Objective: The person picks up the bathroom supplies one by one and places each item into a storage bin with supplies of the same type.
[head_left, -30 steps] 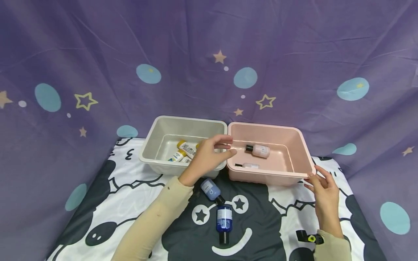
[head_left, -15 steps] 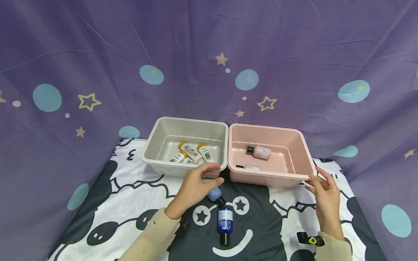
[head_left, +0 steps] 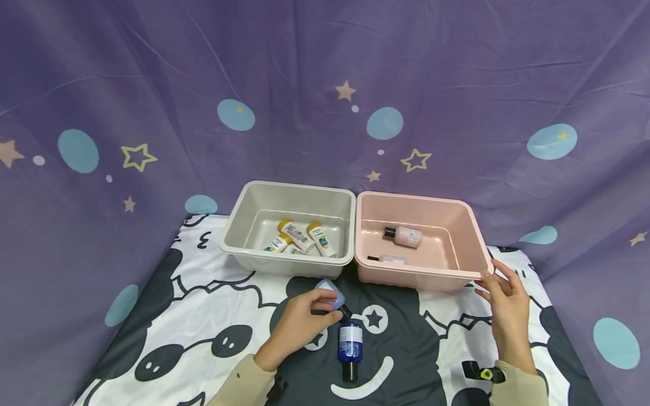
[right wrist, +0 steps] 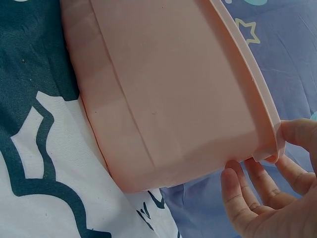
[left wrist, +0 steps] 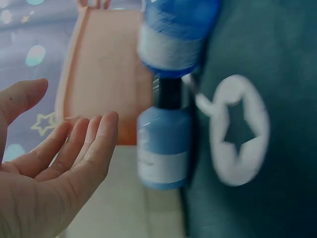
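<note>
My left hand (head_left: 303, 318) is just above a light blue bottle (left wrist: 163, 148) with a black cap; its fingers are parted from the thumb and hold nothing. That bottle lies on the patterned cloth, its cap end close to a dark blue bottle (head_left: 350, 341), also black-capped and lying down. At the front right corner of the pink bin (right wrist: 168, 99), my right hand (head_left: 508, 299) pinches the rim, thumb on top and fingers underneath. Inside the pink bin are two pale pink bottles, one (head_left: 406, 237) in full view and another (head_left: 392, 260) partly hidden by the front wall.
A grey bin (head_left: 284, 262) stands directly left of the pink one and holds several white bottles (head_left: 297, 235) with yellow caps. Behind both bins hangs a purple curtain (head_left: 304, 84) with stars. The black-and-white cloth (head_left: 172, 316) covers the surface.
My left hand has drawn back from over the bins, down and toward me, to the light blue bottle. The right hand has stayed at the pink bin's corner.
</note>
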A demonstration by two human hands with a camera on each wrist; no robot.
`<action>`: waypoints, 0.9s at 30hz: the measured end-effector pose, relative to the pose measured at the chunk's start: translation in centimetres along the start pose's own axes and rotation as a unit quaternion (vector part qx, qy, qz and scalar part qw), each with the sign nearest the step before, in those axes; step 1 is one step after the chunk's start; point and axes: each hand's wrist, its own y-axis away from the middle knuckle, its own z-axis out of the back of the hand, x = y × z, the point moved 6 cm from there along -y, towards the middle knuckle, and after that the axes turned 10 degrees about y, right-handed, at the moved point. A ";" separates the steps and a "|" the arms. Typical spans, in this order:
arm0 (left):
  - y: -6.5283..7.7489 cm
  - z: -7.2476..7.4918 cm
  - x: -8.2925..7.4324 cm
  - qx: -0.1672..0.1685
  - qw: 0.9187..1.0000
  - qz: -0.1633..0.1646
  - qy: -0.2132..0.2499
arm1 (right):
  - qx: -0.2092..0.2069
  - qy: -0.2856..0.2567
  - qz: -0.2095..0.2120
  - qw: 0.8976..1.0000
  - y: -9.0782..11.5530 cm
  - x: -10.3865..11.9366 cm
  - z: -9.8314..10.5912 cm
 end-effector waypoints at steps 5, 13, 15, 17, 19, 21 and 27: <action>0.8 -0.9 2.3 0.028 0.999 0.020 -0.002 | 0.000 0.002 0.001 1.000 0.0 0.0 0.0; 1.8 -2.1 4.8 0.047 0.997 0.059 -0.009 | 0.001 -0.005 0.001 1.000 0.1 -0.2 -0.1; 1.9 -2.4 5.2 0.052 0.996 0.066 -0.006 | 0.002 -0.006 0.000 1.000 0.1 -0.2 -0.1; 1.9 -2.6 5.4 0.053 0.996 0.068 -0.007 | 0.003 -0.005 -0.001 1.000 0.0 -0.3 -0.1; 1.8 -2.8 5.6 0.053 0.996 0.068 -0.012 | 0.002 -0.003 -0.002 1.000 0.0 -0.3 0.0; 1.7 -3.0 5.6 0.051 0.996 0.066 -0.020 | 0.001 -0.003 -0.003 1.000 -0.1 -0.3 0.0; 1.5 -3.4 5.3 0.049 0.996 0.064 -0.046 | 0.002 -0.001 -0.007 1.000 -0.2 -0.5 0.0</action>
